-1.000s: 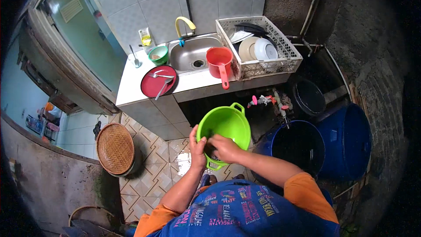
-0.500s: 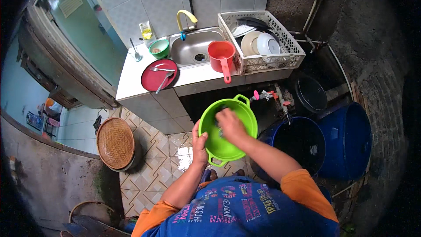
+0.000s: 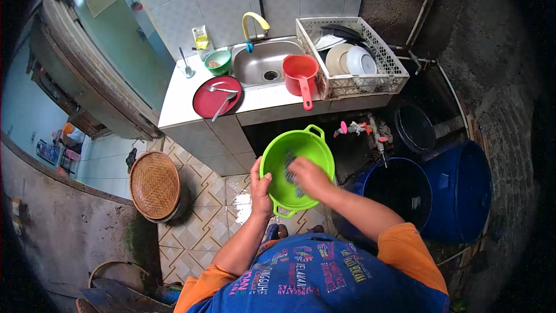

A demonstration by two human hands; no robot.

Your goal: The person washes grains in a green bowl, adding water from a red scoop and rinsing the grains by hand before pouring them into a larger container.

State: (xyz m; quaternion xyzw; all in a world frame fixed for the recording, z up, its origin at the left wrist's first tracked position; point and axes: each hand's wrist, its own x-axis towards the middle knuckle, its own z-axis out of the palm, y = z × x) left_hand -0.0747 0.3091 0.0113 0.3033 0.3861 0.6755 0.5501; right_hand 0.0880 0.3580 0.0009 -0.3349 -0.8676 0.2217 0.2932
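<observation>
L hand (image 3: pixel 262 190) gripped the nr-L rim of our green basin (image 3: pixel 317 146), thumb over the edge. R hand (image 3: pixel 311 178) held a grey wad (image 3: pixel 289 164), motion-blurred, down inside it. We had the basin above the floor (image 3: pixel 200 220), in front of the counter (image 3: pixel 174 104), far handle toward the counter's front edge. We had open room L, over tiles; R was tighter, w/ a blue drum (image 3: pixel 364 182) nr our forearm.
</observation>
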